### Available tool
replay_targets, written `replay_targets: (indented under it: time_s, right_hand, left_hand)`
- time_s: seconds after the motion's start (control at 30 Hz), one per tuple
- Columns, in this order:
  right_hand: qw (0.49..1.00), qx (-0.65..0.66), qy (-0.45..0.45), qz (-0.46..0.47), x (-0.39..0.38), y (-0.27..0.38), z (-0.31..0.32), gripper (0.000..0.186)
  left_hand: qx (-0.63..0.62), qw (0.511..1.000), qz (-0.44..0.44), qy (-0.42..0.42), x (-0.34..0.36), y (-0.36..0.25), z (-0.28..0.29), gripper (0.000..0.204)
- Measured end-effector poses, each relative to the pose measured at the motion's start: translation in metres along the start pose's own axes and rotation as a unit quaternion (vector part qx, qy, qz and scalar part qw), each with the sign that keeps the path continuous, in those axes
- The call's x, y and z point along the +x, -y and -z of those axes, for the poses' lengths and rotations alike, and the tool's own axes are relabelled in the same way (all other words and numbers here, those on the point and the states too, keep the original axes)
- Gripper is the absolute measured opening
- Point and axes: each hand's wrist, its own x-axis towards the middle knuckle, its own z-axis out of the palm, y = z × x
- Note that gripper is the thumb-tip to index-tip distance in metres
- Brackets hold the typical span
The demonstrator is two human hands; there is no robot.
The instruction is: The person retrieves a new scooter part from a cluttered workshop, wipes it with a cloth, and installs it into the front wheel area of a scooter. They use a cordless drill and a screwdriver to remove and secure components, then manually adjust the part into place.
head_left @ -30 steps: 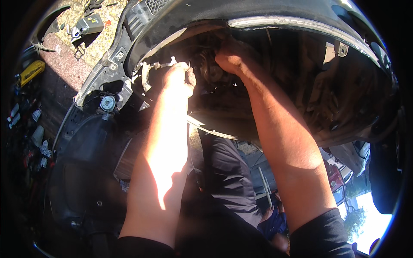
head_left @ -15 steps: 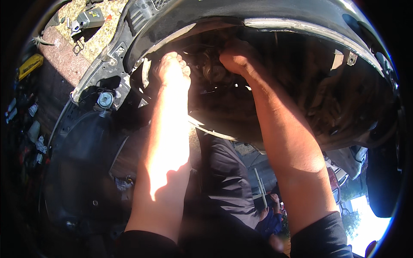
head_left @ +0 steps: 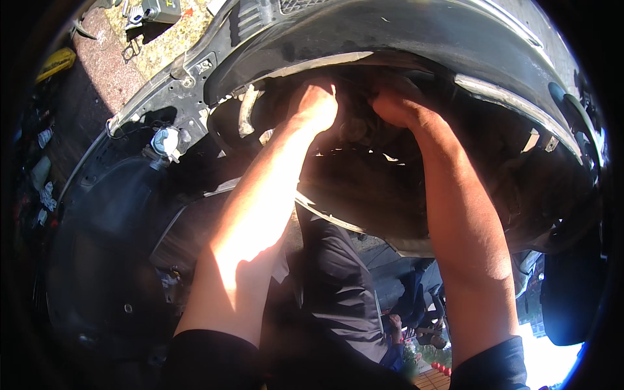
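Note:
Both hands reach into a dark, grimy opening under a curved dark body panel [head_left: 312,32] of a vehicle. My left hand [head_left: 312,104], partly in sunlight, is curled just below the panel's pale edge; whatever its fingers grip is hidden. A short pale curved part [head_left: 247,110] lies left of it. My right hand [head_left: 393,101] is bent inward to the right, in shadow, its fingertips hidden and its grip too dark to make out. A dim rounded metal part [head_left: 354,130] sits between and below the two hands.
A bracket [head_left: 192,81] with a light round fitting [head_left: 162,140] sits above a black plastic piece [head_left: 97,247] at left. Tools, a grey container [head_left: 159,10] and a yellow object [head_left: 55,65] lie top left. Other people [head_left: 422,318] appear bottom right beyond my dark-trousered leg [head_left: 338,292].
My left hand has moved rightward, closer to the right hand, which has shifted right and slightly down. The whole view has shifted, with more of the body panel now showing at the top.

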Motion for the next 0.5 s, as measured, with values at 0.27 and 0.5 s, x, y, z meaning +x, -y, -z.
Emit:
replay_targets:
  time_s: [0.27,0.5]
  right_hand:
    - [0.997,0.013,-0.019,0.078,-0.001,0.002,0.008,0.040]
    - [0.999,0.012,-0.021,0.036,0.007,-0.012,-0.007,0.032]
  left_hand:
    - [-0.006,0.993,-0.061,0.097,0.015,-0.007,0.008,0.033]
    - [-0.055,0.996,-0.031,0.059,0.005,-0.015,0.003,0.035]
